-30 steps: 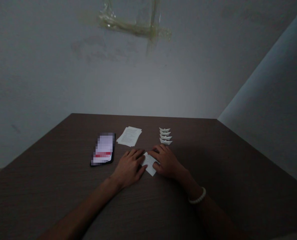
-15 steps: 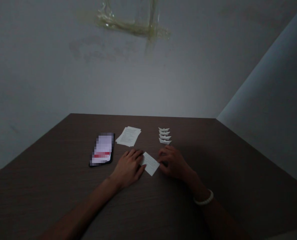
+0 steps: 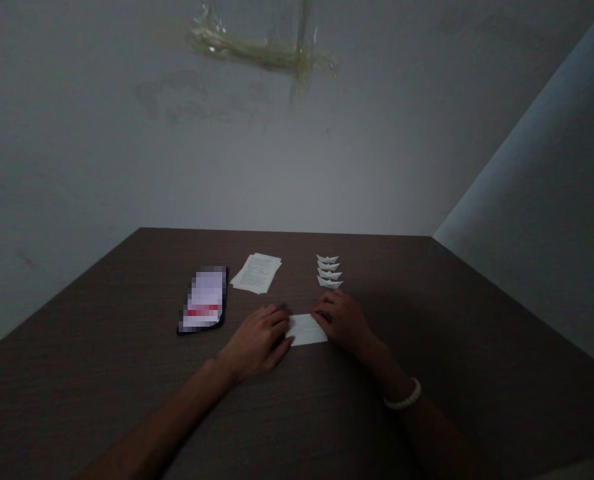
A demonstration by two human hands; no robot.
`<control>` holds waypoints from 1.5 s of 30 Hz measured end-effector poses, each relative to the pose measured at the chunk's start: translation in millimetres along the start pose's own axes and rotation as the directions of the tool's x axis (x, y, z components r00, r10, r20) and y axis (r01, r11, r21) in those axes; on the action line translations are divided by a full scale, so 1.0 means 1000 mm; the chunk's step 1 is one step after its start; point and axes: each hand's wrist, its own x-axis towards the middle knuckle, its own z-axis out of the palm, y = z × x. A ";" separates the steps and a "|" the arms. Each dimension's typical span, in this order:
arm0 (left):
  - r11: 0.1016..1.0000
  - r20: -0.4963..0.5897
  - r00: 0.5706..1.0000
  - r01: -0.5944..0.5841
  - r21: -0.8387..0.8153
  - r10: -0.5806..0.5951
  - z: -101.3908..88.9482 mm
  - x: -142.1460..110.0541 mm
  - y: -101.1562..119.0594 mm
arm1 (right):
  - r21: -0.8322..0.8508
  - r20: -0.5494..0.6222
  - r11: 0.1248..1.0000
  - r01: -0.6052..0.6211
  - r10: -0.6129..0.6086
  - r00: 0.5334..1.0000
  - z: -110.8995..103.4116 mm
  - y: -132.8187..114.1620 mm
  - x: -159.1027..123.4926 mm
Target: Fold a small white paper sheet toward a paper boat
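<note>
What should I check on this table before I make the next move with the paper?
1. Left hand at the left end of the small printed paper: ok.
2. Right hand at its right end: ok.
3. Crease sharp on that paper: cannot tell.
4. Right fingers clear of the nearest paper boat: cannot tell, very close.
5. Phone clear of the left hand: ok.
6. Stack of sheets squared up: not ok, edges uneven.

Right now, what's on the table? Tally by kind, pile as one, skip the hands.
Paper boats: 4
Phone: 1
Pile of printed sheets: 1 (sheets in it can't be counted)
Single printed sheet, between left hand and right hand: 1
Total: 7
</note>
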 end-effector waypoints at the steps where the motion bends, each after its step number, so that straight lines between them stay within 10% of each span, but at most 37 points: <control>1: 1.000 0.013 1.000 -0.001 -0.013 0.001 -0.001 0.000 0.000 | 0.016 -0.006 1.000 -0.010 0.010 1.000 0.001 0.001 0.000; 33: 0.995 0.025 1.000 0.000 0.101 -0.002 -0.006 0.001 -0.002 | 0.100 -0.086 0.980 -0.172 0.181 0.980 0.013 -0.004 0.005; 45: 0.995 0.006 1.000 -0.021 0.093 0.021 -0.004 0.002 0.000 | 0.048 -0.126 0.954 -0.296 0.300 0.945 0.021 -0.040 0.010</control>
